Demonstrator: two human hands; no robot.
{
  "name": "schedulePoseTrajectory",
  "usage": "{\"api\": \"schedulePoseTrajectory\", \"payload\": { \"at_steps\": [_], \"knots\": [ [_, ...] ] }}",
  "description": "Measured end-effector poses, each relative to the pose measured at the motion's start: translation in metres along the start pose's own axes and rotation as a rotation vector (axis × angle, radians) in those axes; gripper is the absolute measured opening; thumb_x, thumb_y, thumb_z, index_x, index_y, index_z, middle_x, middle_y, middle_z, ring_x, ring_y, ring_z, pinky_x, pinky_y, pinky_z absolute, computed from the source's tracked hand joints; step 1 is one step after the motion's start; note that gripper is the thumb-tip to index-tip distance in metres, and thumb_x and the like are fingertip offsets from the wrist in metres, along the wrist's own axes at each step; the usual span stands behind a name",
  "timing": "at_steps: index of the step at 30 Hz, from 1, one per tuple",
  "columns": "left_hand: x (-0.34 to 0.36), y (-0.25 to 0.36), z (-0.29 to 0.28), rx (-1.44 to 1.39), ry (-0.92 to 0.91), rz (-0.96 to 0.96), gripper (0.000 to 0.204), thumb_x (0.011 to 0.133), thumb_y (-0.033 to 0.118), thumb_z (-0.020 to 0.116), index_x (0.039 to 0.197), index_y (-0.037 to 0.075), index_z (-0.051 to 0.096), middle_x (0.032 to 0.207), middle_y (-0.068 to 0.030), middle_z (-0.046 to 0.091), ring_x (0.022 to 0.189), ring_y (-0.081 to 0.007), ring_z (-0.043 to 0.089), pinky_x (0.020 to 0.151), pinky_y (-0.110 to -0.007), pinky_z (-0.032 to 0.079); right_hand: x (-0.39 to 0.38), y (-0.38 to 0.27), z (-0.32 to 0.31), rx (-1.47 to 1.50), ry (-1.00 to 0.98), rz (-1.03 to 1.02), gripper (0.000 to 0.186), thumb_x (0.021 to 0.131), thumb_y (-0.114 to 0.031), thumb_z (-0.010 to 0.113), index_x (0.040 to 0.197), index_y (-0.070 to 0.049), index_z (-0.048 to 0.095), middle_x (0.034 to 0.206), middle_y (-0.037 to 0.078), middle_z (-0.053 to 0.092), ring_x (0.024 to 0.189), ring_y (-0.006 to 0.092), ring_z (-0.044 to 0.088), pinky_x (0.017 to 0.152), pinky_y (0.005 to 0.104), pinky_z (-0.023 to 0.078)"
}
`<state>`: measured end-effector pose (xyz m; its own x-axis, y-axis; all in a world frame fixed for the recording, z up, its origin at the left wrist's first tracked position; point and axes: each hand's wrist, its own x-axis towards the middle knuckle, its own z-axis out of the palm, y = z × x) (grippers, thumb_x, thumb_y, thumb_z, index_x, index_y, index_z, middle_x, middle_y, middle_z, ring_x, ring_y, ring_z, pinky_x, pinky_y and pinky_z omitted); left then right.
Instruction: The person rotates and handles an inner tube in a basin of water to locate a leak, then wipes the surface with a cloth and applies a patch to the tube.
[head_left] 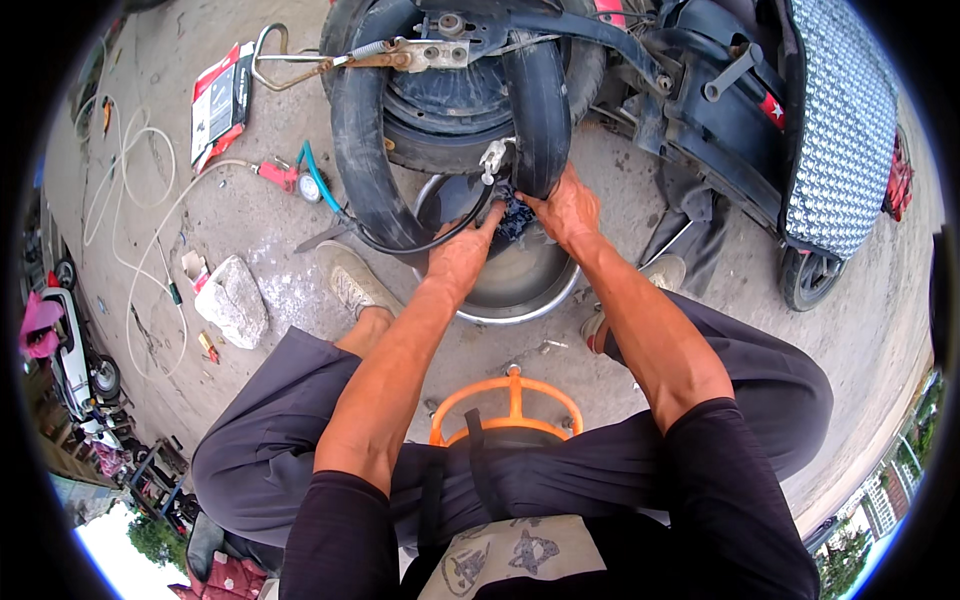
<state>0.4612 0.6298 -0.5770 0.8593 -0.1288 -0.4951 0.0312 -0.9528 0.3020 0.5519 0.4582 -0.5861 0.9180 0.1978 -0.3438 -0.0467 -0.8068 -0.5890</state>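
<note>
A black inner tube (540,115) loops down from the wheel of an upturned or tipped two-wheeler, and its lower part dips into a round metal basin (520,318) holding water. My left hand (462,255) closes on the tube's lower left stretch, beside a black air hose (400,248). On the right, my right hand (570,208) grips the tube where it enters the basin. Between the hands the dark, wet-looking tube surface is partly hidden by fingers. A metal air chuck (493,158) at the hose's end sits by the tube's valve area.
A red inflator with a round gauge (308,187) lies left, joined to a pale coiled hose (130,165). Nearby are a red-and-white box (222,105) and a whitish stone (232,302). An orange-framed stool (515,390) is under me. A patterned seat (838,120) stands right.
</note>
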Motion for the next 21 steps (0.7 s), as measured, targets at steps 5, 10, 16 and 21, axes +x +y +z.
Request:
{"api": "schedulePoseTrajectory", "payload": {
  "at_steps": [5, 10, 16, 21],
  "knots": [
    [0.001, -0.008, 0.011, 0.047, 0.095, 0.005, 0.054, 0.084, 0.005, 0.066, 0.132, 0.001, 0.043, 0.110, -0.0241, 0.065, 0.102, -0.0419, 0.065, 0.088, -0.050, 0.053, 0.001, 0.003, 0.003, -0.004, 0.018, -0.048, 0.050, 0.078, -0.031, 0.082, 0.119, -0.011, 0.059, 0.114, 0.011, 0.060, 0.102, 0.0387, 0.065, 0.086, 0.0498, 0.052],
    [0.002, -0.010, 0.014, 0.026, 0.061, -0.009, 0.050, 0.077, 0.007, 0.076, 0.116, 0.000, 0.045, 0.109, -0.0254, 0.065, 0.102, -0.0438, 0.065, 0.087, -0.050, 0.052, 0.001, 0.002, 0.002, -0.003, 0.009, -0.035, 0.049, 0.078, -0.031, 0.081, 0.118, -0.011, 0.060, 0.113, 0.012, 0.059, 0.102, 0.0390, 0.064, 0.086, 0.0500, 0.052],
    [0.002, -0.007, 0.010, 0.024, 0.027, -0.013, 0.047, 0.077, 0.006, 0.076, 0.113, -0.001, 0.046, 0.107, -0.0263, 0.066, 0.098, -0.0453, 0.065, 0.085, -0.051, 0.052, 0.002, 0.001, 0.000, -0.009, -0.007, 0.000, 0.050, 0.078, -0.032, 0.081, 0.118, -0.010, 0.060, 0.115, 0.012, 0.059, 0.102, 0.0394, 0.065, 0.087, 0.0499, 0.052],
    [0.000, -0.008, 0.012, 0.007, 0.084, 0.012, 0.045, 0.077, 0.005, 0.075, 0.111, -0.001, 0.047, 0.103, -0.0268, 0.066, 0.097, -0.0451, 0.065, 0.084, -0.051, 0.052, 0.002, 0.001, 0.001, -0.014, 0.001, 0.001, 0.051, 0.078, -0.033, 0.082, 0.118, -0.010, 0.060, 0.116, 0.011, 0.060, 0.101, 0.0398, 0.065, 0.087, 0.0502, 0.052]
  ]
}}
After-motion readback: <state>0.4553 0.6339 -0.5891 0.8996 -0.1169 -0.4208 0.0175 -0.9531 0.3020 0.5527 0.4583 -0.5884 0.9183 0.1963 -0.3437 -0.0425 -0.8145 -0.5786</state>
